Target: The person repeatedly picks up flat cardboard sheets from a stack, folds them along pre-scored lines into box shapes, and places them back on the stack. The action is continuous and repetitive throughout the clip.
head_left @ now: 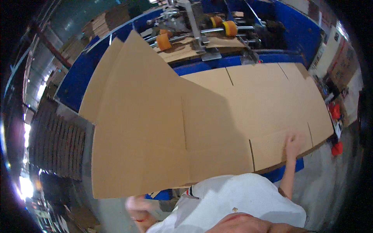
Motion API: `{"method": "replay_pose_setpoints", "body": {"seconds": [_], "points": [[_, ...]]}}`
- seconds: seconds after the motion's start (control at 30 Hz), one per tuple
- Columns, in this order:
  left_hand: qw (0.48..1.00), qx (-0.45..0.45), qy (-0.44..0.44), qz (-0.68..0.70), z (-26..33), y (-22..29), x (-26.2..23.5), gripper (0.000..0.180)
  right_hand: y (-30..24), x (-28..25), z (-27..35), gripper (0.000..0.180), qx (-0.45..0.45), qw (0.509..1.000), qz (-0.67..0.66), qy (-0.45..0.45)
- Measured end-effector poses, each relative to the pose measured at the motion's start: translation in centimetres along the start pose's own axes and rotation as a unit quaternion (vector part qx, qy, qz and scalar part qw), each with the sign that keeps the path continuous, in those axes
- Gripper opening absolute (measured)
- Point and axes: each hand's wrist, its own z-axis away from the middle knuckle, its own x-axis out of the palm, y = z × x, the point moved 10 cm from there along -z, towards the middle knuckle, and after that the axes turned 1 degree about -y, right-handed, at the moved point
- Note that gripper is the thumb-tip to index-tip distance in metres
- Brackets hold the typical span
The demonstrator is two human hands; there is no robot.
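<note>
Mid-fold, apparently, on a big cardboard sheet (pixel 211 120)

Lay nearside of the blue machine (pixel 230 28), raised at left. Probably called for swinging rightward next. Had left hand (pixel 139 206) by the near-left edge, right hand (pixel 294 144) over the near-right part; couldn't tell either grip, too blurred.
</note>
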Motion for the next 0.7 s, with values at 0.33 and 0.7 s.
{"method": "replay_pose_setpoints", "body": {"seconds": [0.33, 0.7], "points": [[0.984, -0.153, 0.083, -0.048, -5.0, -8.7, -10.0, 0.047, 31.4, 5.5, 2.5, 0.055, 0.41, 0.502, -0.761, 0.043], [0.968, -0.077, 0.135, -0.195, -5.3, -10.1, -4.4, 0.026, 4.0, -12.3, 3.7, 0.032, 0.04, 0.823, -0.501, 0.264]]}}
